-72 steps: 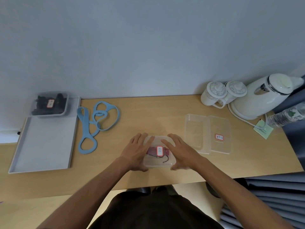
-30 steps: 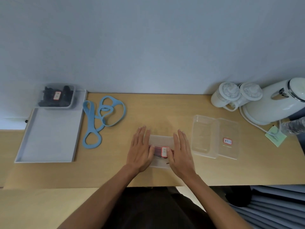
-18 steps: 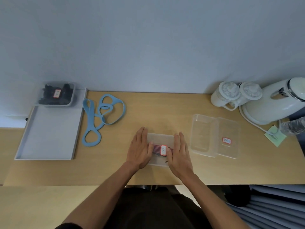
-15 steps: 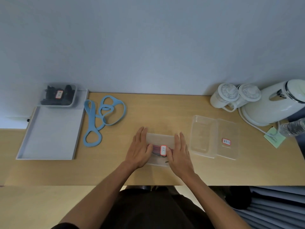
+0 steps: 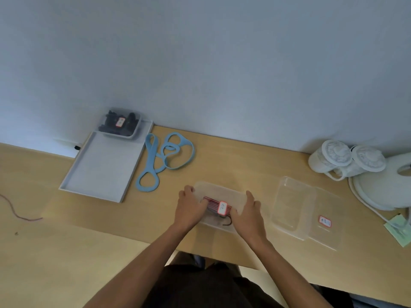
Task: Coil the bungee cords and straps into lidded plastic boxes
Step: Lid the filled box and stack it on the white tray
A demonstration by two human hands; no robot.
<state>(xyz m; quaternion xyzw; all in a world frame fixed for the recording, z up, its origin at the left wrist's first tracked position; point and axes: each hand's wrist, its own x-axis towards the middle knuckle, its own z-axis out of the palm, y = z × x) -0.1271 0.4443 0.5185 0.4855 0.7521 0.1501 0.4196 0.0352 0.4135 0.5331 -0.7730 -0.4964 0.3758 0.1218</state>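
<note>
Both hands are clamping the clear lidded plastic box (image 5: pixel 219 192) at 12 o'clock: left hand (image 5: pixel 191 207) curling round its left end, right hand (image 5: pixel 248 215) round its right end. The coiled red bungee cord (image 5: pixel 210 200) is sitting inside. Risk: its dark hook (image 5: pixel 226 222) springing up, so the lid's popping if I'm lifting one-sided. The open clear plastic box (image 5: pixel 291 203) is waiting at 3 o'clock and the light blue flat strap (image 5: pixel 165 157) is lying uncoiled at 10 o'clock.

Clear plastic box (image 5: pixel 219 193), matt wooden table (image 5: pixel 233 161)
</note>
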